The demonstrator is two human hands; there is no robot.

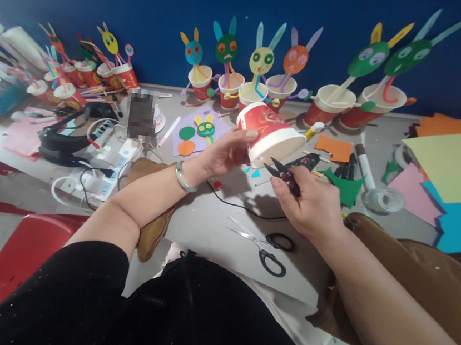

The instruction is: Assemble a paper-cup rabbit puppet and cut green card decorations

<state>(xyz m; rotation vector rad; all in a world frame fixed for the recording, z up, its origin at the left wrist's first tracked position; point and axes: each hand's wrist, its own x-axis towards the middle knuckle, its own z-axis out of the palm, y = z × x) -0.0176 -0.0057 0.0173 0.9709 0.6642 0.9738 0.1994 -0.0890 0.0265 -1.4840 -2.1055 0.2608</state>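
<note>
My left hand (233, 153) grips a red and white paper cup (266, 125), which is tipped on its side above the table. The cup's wide pale end points down and to the right. My right hand (308, 201) is closed around small dark scissors (278, 170). Their pointed blades are parted and lie close to the cup's lower rim; whether they touch it I cannot tell. On the table below rests a second pair of scissors (261, 244) with black handles and spread silver blades. Small blue paper scraps (252, 172) lie under the cup.
Paper cups with rabbit-like paper figures (261, 61) line the blue wall. Coloured paper sheets (450, 166) and a tape roll (384, 200) lie at right. At left are a power strip (110, 172), a black headset (66, 138) and a red chair (22, 259). A black cable crosses the table.
</note>
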